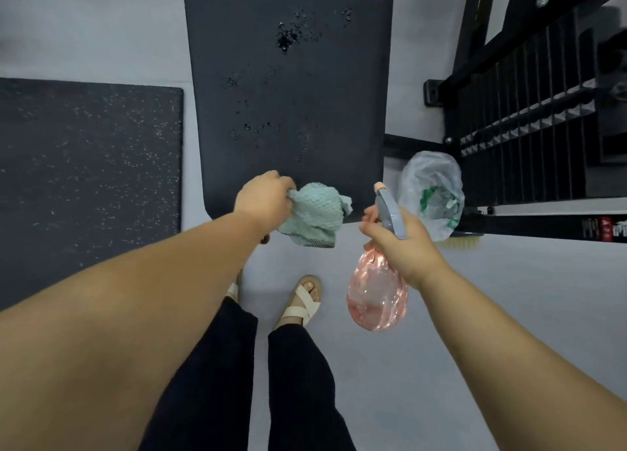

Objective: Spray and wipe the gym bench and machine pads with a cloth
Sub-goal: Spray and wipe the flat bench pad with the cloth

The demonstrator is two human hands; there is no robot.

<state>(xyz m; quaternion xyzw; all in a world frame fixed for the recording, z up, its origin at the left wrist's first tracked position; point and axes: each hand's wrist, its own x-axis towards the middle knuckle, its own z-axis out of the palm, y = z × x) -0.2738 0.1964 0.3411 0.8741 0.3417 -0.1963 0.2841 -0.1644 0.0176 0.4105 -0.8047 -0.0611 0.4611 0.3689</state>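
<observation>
The black gym bench pad stretches away from me, dotted with spray droplets in its far and middle parts. My left hand grips a bunched pale green cloth at the pad's near edge. My right hand holds a spray bottle with a pink see-through body and a grey trigger head, just to the right of the pad's near corner, nozzle pointing towards the pad.
A black weight-stack machine stands to the right. A clear plastic bag with green print lies by its base. A dark speckled rubber mat covers the floor on the left. My sandalled feet stand on grey floor.
</observation>
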